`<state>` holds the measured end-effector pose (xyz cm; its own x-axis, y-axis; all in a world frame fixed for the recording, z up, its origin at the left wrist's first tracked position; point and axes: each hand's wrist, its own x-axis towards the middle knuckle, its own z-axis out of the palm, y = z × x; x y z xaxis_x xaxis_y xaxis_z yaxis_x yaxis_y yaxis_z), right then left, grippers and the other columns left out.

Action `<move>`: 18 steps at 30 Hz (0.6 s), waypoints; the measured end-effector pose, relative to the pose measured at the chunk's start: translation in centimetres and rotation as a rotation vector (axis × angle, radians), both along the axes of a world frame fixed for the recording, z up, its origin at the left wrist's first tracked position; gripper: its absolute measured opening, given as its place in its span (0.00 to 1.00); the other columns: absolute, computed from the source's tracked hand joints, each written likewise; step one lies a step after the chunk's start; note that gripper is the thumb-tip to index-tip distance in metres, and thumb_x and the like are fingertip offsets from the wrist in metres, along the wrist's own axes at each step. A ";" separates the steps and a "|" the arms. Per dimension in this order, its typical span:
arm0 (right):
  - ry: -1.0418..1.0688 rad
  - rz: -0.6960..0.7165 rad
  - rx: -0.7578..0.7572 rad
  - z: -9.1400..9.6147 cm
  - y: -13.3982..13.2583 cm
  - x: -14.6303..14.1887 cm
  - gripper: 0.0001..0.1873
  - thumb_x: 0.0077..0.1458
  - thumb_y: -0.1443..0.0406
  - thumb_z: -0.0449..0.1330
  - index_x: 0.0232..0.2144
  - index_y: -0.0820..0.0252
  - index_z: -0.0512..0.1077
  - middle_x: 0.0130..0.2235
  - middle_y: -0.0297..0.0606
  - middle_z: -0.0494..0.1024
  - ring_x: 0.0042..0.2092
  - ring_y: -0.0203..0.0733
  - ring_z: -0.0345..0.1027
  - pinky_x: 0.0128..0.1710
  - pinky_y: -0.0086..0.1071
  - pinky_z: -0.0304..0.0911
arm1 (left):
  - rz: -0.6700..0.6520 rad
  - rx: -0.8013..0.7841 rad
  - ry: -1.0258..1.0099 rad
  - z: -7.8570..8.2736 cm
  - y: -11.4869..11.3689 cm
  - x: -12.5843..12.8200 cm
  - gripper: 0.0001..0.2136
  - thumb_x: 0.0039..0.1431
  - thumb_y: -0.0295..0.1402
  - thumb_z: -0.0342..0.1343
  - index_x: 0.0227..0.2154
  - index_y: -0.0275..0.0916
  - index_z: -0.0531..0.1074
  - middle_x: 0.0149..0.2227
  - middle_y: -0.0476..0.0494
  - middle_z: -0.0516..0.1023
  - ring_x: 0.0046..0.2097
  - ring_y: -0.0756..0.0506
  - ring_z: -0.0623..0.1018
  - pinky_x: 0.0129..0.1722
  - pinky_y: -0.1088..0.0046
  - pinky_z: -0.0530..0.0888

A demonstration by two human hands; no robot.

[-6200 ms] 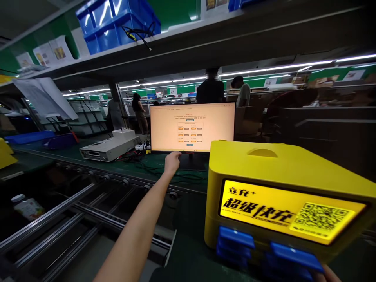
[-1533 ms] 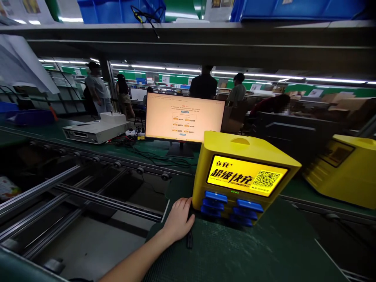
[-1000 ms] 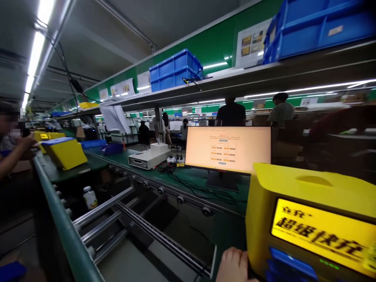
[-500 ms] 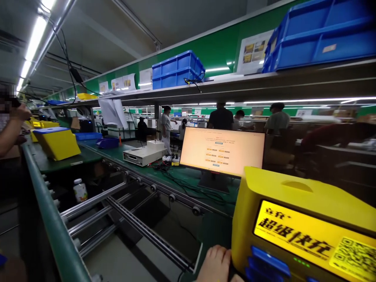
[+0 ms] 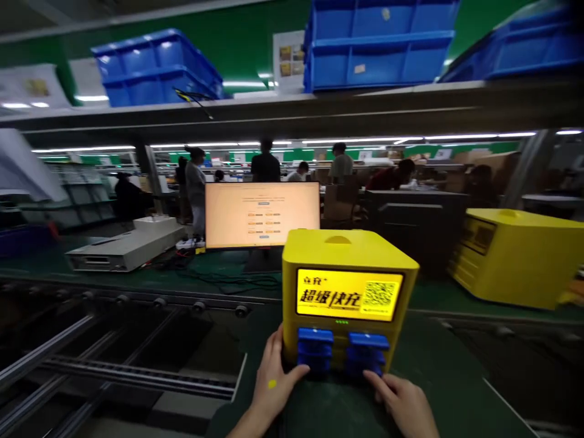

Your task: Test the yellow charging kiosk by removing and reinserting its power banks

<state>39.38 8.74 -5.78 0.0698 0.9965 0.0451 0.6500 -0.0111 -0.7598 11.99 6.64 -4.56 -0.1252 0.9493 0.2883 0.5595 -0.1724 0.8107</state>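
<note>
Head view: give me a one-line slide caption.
Left hand and right hand at the blue slots of a yellow charging station on a green workbench, a lit monitor behind.

Left hand (image 5: pixel 276 383): one. Right hand (image 5: pixel 401 404): one. Yellow charging units: two, the near unit (image 5: pixel 349 280) and the right unit (image 5: pixel 515 258). Blue latch stacks (image 5: pixel 314 350) on near unit: two. Monitor (image 5: pixel 262 216): one, far. White bench device (image 5: pixel 121 252): one, left. Blue crates (image 5: pixel 378 48): three, overhead. People (image 5: pixel 264 167): at least six, far.
</note>
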 end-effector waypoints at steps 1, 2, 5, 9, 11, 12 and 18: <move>-0.012 -0.008 0.002 0.2 0.0 -0.1 0.29 0.47 0.41 0.51 0.11 0.54 0.66 0.14 0.33 0.66 0.21 0.41 0.62 0.25 0.33 0.53 | 0.010 -0.004 0.001 -0.1 0.2 0.2 0.35 0.54 0.43 0.55 0.61 0.40 0.47 0.61 0.37 0.54 0.62 0.40 0.57 0.60 0.62 0.58; -0.021 -0.010 0.000 0.6 0.0 -0.2 0.28 0.49 0.42 0.51 0.11 0.54 0.67 0.14 0.32 0.66 0.21 0.41 0.62 0.26 0.32 0.52 | 0.018 -0.015 0.005 -0.1 0.2 0.3 0.34 0.55 0.43 0.54 0.61 0.41 0.47 0.61 0.38 0.54 0.62 0.40 0.57 0.60 0.62 0.59; 0.007 -0.020 0.020 1.5 -0.3 -0.5 0.27 0.50 0.44 0.54 0.10 0.54 0.67 0.13 0.31 0.66 0.20 0.40 0.62 0.25 0.32 0.50 | 0.039 -0.051 0.015 0.3 0.3 0.5 0.33 0.55 0.44 0.53 0.61 0.43 0.47 0.61 0.40 0.54 0.62 0.39 0.58 0.58 0.60 0.61; 0.159 -0.001 0.096 2.3 -0.4 -0.6 0.30 0.49 0.42 0.54 0.09 0.55 0.66 0.11 0.31 0.64 0.18 0.39 0.60 0.25 0.32 0.52 | 0.068 -0.023 -0.060 1.5 0.5 1.1 0.36 0.53 0.48 0.54 0.61 0.41 0.47 0.62 0.39 0.52 0.62 0.38 0.56 0.59 0.59 0.59; 0.211 -0.022 0.111 2.7 -0.3 -0.7 0.32 0.50 0.40 0.52 0.09 0.55 0.66 0.11 0.32 0.63 0.18 0.38 0.59 0.26 0.32 0.53 | 0.107 -0.011 -0.113 2.1 0.8 1.5 0.36 0.53 0.50 0.53 0.61 0.39 0.49 0.62 0.38 0.52 0.62 0.38 0.56 0.60 0.59 0.59; 0.234 -0.037 0.118 2.9 -0.3 -0.8 0.32 0.49 0.40 0.52 0.09 0.55 0.66 0.11 0.32 0.63 0.17 0.38 0.59 0.26 0.32 0.54 | 0.124 -0.008 -0.126 2.5 0.9 1.7 0.36 0.53 0.50 0.52 0.60 0.39 0.50 0.61 0.38 0.53 0.62 0.38 0.56 0.60 0.58 0.58; 0.409 -0.067 0.151 4.9 0.2 -1.9 0.34 0.51 0.40 0.50 0.09 0.57 0.65 0.10 0.31 0.60 0.14 0.34 0.54 0.19 0.29 0.51 | 0.193 0.078 -0.179 4.8 2.2 2.7 0.38 0.50 0.55 0.53 0.59 0.39 0.53 0.60 0.37 0.55 0.60 0.36 0.59 0.59 0.56 0.60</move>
